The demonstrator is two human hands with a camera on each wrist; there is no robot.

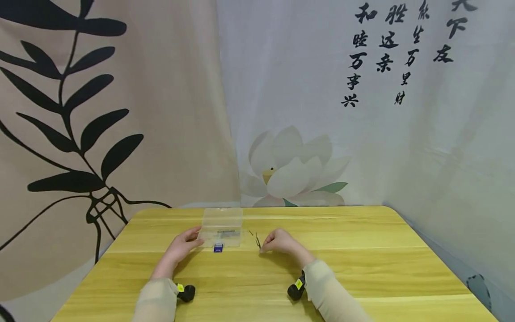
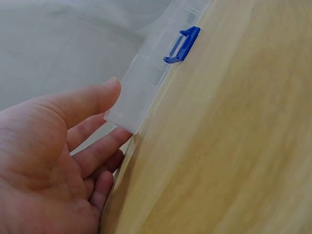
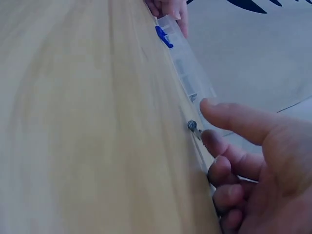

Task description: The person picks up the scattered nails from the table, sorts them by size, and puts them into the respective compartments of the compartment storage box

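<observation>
A clear plastic box [image 1: 220, 240] lies with its lid raised at the back and a blue latch [image 1: 218, 247] on its front. My left hand [image 1: 184, 245] holds the box's left end, thumb along the wall and fingers at the corner; the left wrist view shows this hand [image 2: 73, 136] close up. Thin dark pieces lie in the box. Right of it are slim dark metal screws [image 1: 258, 242] on the table. My right hand [image 1: 281, 243] is beside them; in the right wrist view its thumb and index finger stand apart, near a round-headed screw [image 3: 192, 125].
The wood-grain table [image 1: 241, 286] ends just behind the box. A printed cloth [image 1: 189, 112] with leaves, a lotus and writing hangs behind it. Black wrist cameras [image 1: 186, 293] sit on both sleeves, low over the tabletop. Another short dark screw [image 1: 251, 233] lies near the box's right side.
</observation>
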